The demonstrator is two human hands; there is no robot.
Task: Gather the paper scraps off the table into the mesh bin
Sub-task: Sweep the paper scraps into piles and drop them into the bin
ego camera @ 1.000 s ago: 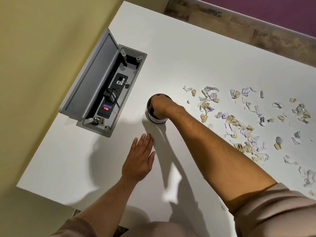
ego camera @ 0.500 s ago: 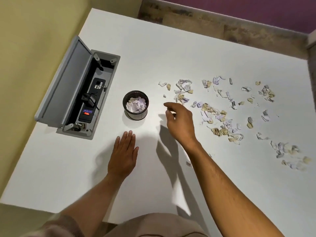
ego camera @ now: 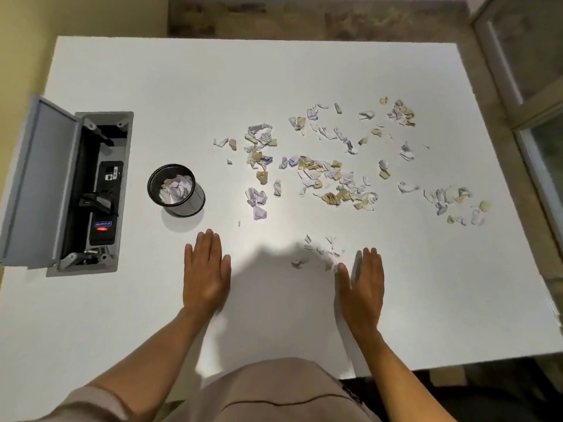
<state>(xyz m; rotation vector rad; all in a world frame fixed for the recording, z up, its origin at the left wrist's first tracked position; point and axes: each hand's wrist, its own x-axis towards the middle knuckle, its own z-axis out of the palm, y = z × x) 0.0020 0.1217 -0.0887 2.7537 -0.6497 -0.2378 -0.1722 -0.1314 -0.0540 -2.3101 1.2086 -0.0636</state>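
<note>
Both flat, empty on the table (ego camera: 304, 71): left hand (ego camera: 205, 277) near mesh bin (ego camera: 176, 190) by the left edge, right hand (ego camera: 362, 286) nearer paper scraps (ego camera: 320, 175) strewn centre-to-right

White table (ego camera: 274, 86), big, matte, overhead glare near centre. Open grey cable box (ego camera: 70, 190) w/ power strip, far left of hands. Yellow wall (ego camera: 91, 13) beyond it. Brown worn floor (ego camera: 304, 19) ahead. Glass-panelled frame (ego camera: 530, 71) to right.

Labels on power strip (ego camera: 105, 208) — illegible.
</note>
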